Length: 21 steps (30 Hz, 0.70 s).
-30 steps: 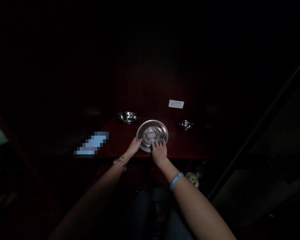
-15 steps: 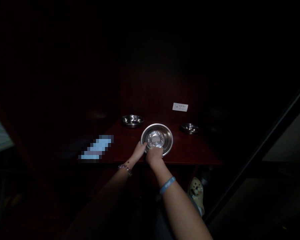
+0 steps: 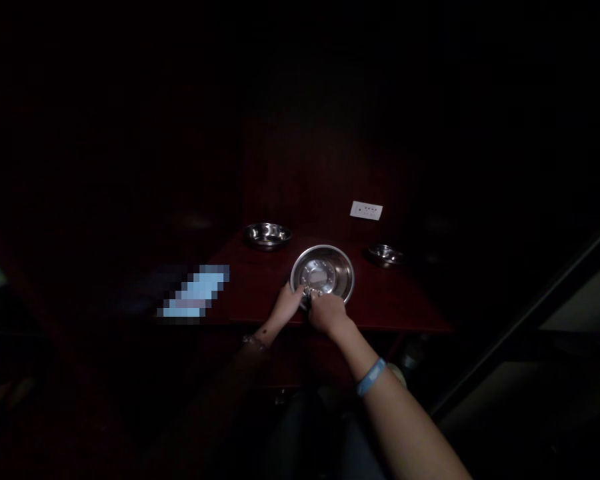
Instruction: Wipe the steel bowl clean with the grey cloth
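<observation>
A shiny steel bowl point(image 3: 347, 280) is in the middle of the head view, its opening tipped toward me. My left hand point(image 3: 287, 303) is closed on the bowl's near left rim, the thumb over the edge. At the near side of the bowl, my right hand point(image 3: 329, 312) is curled shut, its knuckles overlapping the opening. Something small and dark shows beside its fingers, too dim to name. The bowl's near rim is partly hidden behind this hand.
On the dark red table point(image 3: 250, 287) stand a steel bowl point(image 3: 267, 243) at the back left and a smaller steel bowl point(image 3: 386, 257) at the right. A white socket plate point(image 3: 367, 211) is on the back wall. A pixelated bright patch point(image 3: 195, 293) lies at the left.
My right hand has shifted right along the near side of the bowl, and the dark bit by its fingers now shows. My left hand keeps its hold. The whole view has shifted slightly.
</observation>
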{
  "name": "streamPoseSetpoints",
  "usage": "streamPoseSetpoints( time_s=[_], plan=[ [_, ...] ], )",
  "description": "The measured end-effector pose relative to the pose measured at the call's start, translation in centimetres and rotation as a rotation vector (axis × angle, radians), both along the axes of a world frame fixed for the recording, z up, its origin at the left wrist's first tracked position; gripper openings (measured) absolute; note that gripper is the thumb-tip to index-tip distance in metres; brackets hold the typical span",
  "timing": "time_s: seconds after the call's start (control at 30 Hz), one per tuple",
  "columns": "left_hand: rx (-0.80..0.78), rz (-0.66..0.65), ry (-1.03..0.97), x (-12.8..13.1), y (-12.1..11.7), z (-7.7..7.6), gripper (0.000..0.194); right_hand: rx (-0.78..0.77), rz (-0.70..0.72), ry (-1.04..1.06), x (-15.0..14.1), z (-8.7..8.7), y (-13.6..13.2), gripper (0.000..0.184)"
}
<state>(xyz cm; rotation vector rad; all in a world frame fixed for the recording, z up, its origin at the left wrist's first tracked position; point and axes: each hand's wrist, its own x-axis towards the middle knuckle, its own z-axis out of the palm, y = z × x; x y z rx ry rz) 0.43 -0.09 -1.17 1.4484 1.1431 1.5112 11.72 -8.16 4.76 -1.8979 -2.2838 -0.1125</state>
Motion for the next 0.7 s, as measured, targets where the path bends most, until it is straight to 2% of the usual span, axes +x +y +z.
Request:
streamPoseSetpoints(
  time_s=[0.13,0.27,0.43,0.7],
  plan=[
    [0.074,-0.072,0.008,-0.3,0.2,-0.5,0.039,-0.053,0.064,-0.069,1.2,0.0,-0.5,0.063],
    [0.055,-0.095,-0.011,-0.2,0.7,-0.8,0.033,0.025,0.086,-0.032,1.8,-1.6,-1.0,0.068],
    [0.057,-0.124,-0.028,-0.3,0.1,-0.5,0.031,0.175,0.04,0.03,1.4,-4.0,-1.5,0.066],
    [0.08,-0.085,-0.012,-0.6,-0.8,-0.4,0.043,0.386,0.065,0.184,1.4,-6.1,-1.1,0.058]
  ],
)
